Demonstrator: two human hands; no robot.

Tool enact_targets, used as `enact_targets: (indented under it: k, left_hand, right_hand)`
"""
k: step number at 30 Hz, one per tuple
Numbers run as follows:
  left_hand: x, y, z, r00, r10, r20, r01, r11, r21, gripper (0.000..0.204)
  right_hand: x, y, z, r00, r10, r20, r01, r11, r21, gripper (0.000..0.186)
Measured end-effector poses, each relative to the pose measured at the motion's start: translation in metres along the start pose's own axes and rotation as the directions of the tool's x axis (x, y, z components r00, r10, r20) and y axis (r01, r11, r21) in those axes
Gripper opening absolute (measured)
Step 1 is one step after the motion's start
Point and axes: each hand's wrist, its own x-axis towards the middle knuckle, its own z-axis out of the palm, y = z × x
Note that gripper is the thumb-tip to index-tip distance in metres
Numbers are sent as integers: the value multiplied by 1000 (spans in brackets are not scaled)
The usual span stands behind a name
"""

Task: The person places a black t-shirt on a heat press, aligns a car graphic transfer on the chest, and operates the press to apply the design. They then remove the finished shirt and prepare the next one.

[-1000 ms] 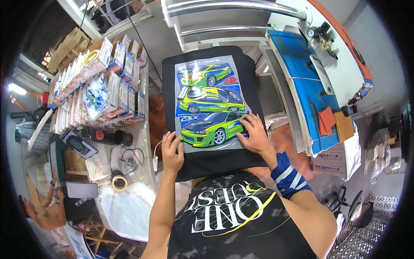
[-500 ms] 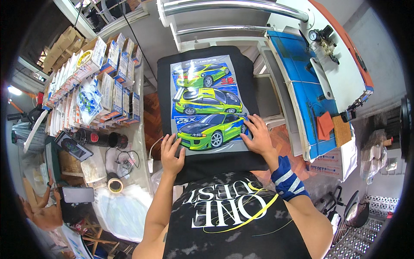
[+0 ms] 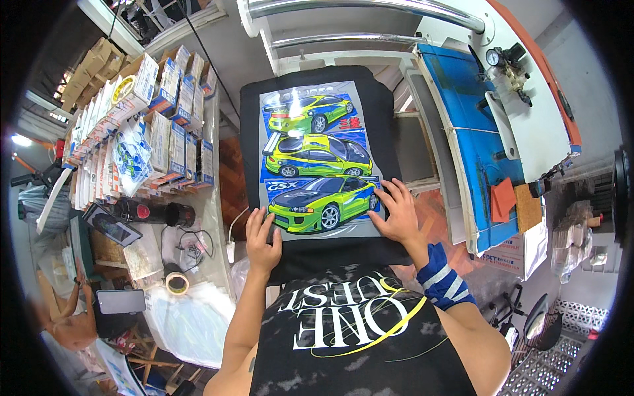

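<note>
Small garment-printing workshop, looks like: bulky white-and-orange machine [image 3: 538, 125] with blue slab [image 3: 465, 148], pressure gauge [image 3: 493, 57], steel tubes [image 3: 370, 8]; black garment [image 3: 330, 252] bearing glossy car print [image 3: 317, 155]; side table [image 3: 216, 264] with stacked cartons [image 3: 158, 142], tape roll [image 3: 177, 283].

Compared with one second ago, the right hand [image 3: 399, 214] has moved slightly toward 3 o'clock, so the rear wheel [image 3: 374, 200] of the lowest car [image 3: 310, 199] on the print [image 3: 319, 157] is more uncovered. The left hand [image 3: 264, 247] sits a little more toward 6 o'clock. In the view, the boxes [image 3: 176, 150] have shifted toward 9 o'clock, the blue pad [image 3: 465, 142] toward 3.
</note>
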Motion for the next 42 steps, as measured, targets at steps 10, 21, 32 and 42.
enact_targets:
  k: [10,21,32,42]
  left_hand:
    - [1,1,-3,1000,-7,3,7,1000,6,41]
    - [4,3,-2,1000,29,2,-29,999,14,41]
    - [1,1,-1,1000,4,-4,-4,999,33,41]
    - [0,-2,-1,1000,25,5,-25,998,51,40]
  right_hand:
    - [0,-2,-2,1000,18,9,-18,1000,7,57]
    - [-1,-1,-5,1000,4,-1,-4,1000,18,55]
    - [2,-2,-1,1000,7,11,-7,999,33,56]
    - [1,3,1,999,-29,-25,29,999,27,55]
